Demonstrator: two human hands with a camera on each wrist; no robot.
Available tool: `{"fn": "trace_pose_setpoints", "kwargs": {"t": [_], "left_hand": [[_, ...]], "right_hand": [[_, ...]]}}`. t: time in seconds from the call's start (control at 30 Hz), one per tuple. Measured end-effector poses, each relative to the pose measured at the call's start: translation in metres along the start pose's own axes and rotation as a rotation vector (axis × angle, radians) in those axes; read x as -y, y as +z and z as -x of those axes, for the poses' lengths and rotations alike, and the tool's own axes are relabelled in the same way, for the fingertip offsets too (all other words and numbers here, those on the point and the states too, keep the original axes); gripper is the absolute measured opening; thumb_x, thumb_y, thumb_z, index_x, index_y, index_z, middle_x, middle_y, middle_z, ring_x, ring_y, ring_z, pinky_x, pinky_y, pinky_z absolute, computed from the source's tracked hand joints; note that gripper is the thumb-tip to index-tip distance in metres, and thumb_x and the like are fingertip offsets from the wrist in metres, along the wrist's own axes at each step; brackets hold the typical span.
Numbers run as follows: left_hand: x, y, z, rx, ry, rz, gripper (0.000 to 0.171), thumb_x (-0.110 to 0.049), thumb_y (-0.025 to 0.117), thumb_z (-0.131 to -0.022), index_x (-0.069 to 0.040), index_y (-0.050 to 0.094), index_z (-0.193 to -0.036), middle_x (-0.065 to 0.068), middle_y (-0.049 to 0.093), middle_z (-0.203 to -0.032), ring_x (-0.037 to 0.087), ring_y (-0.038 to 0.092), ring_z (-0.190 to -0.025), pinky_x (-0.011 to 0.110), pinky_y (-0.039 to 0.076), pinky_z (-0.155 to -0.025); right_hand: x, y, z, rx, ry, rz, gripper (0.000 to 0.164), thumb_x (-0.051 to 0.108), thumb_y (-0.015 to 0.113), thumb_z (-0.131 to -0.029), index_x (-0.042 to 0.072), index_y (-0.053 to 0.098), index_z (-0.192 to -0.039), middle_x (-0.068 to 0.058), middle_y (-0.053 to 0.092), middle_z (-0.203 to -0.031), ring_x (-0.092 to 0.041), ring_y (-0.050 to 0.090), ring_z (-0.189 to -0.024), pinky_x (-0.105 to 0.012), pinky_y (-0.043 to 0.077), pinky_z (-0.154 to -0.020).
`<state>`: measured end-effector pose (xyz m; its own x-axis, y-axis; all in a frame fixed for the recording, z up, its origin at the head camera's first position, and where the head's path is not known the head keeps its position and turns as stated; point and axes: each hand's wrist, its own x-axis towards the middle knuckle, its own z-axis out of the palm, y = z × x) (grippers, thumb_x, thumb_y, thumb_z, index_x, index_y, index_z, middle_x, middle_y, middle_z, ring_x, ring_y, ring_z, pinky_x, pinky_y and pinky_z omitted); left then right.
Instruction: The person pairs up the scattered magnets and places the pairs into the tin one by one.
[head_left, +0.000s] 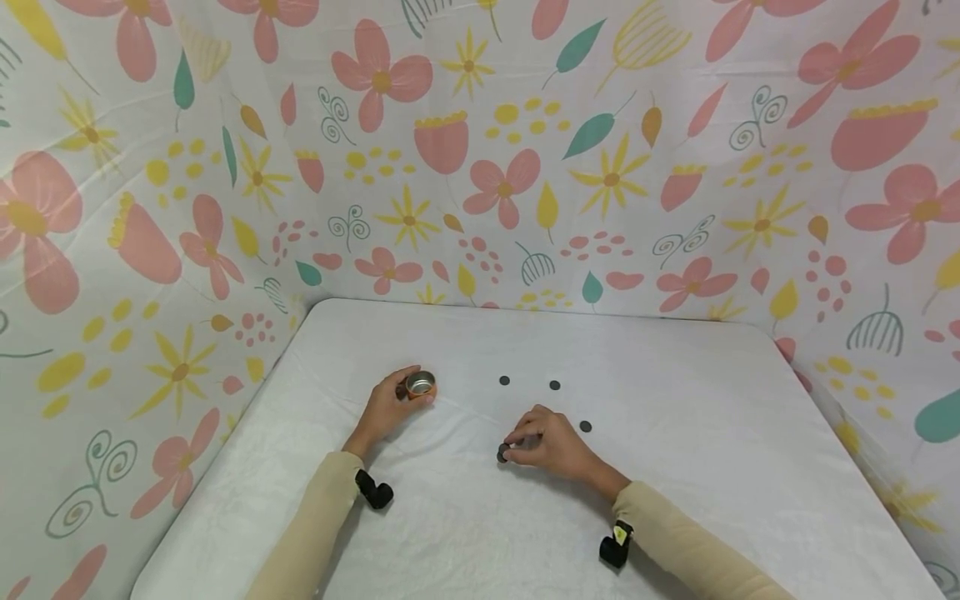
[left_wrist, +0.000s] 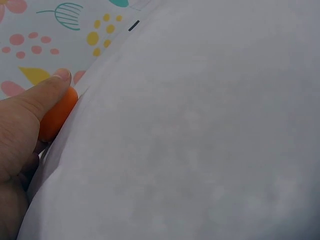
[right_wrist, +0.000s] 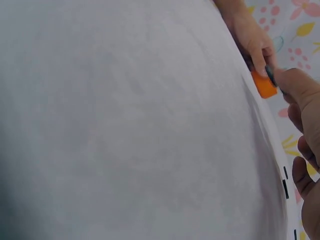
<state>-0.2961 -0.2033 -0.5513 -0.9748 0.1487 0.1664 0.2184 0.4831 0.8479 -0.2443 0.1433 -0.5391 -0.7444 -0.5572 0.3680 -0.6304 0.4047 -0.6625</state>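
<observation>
My left hand (head_left: 388, 410) grips a small round orange tin (head_left: 421, 395) with a bare silver inside, its open top facing up. In the left wrist view the thumb lies along the orange side of the tin (left_wrist: 59, 116), and the other fingers are mostly hidden. To the right, my right hand (head_left: 557, 447) pinches a dark, flat round disc (head_left: 502, 454) between thumb and fingertips. The right wrist view shows that disc (right_wrist: 270, 75) edge-on, with the orange tin (right_wrist: 263, 86) and left hand beyond it.
Three more dark discs lie on the white-covered table (head_left: 450, 533): one disc (head_left: 505, 381) behind the right hand, another (head_left: 555, 385) to its right, and a third (head_left: 586, 427) just beyond the knuckles. A flower-printed cloth (head_left: 495, 108) surrounds the table's back and sides.
</observation>
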Motion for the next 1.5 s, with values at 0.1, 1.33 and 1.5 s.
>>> {"fn": "trace_pose_setpoints", "kwargs": {"t": [0.1,1.33,1.5], "left_hand": [[-0.001,0.001,0.000,-0.005,0.002,0.002,0.070,-0.033,0.084,-0.087,-0.010,0.056,-0.147,0.010,0.065,-0.131,0.021,0.057,-0.097,0.035,0.047,-0.085],[-0.001,-0.001,-0.002,0.002,-0.013,-0.002,0.070,-0.034,0.084,-0.087,-0.011,0.056,-0.146,0.008,0.064,-0.134,0.021,0.061,-0.107,0.040,0.049,-0.094],[-0.002,-0.001,-0.001,0.003,-0.015,0.003,0.070,-0.034,0.085,-0.086,-0.010,0.056,-0.146,0.008,0.064,-0.134,0.022,0.062,-0.108,0.042,0.050,-0.095]], "right_hand": [[0.000,0.000,0.000,-0.001,0.017,0.007,0.012,0.028,0.089,-0.081,0.026,0.083,-0.091,0.018,0.070,-0.088,-0.005,0.058,-0.085,-0.025,0.051,-0.071],[-0.010,0.002,-0.128,0.058,-0.014,-0.018,0.007,0.031,0.086,-0.085,0.025,0.083,-0.087,0.014,0.071,-0.083,-0.027,0.061,-0.080,-0.028,0.047,-0.069],[-0.009,0.016,-0.150,0.042,-0.014,-0.003,0.011,0.031,0.086,-0.085,0.021,0.084,-0.090,0.012,0.073,-0.083,-0.019,0.062,-0.077,-0.028,0.049,-0.070]]}}
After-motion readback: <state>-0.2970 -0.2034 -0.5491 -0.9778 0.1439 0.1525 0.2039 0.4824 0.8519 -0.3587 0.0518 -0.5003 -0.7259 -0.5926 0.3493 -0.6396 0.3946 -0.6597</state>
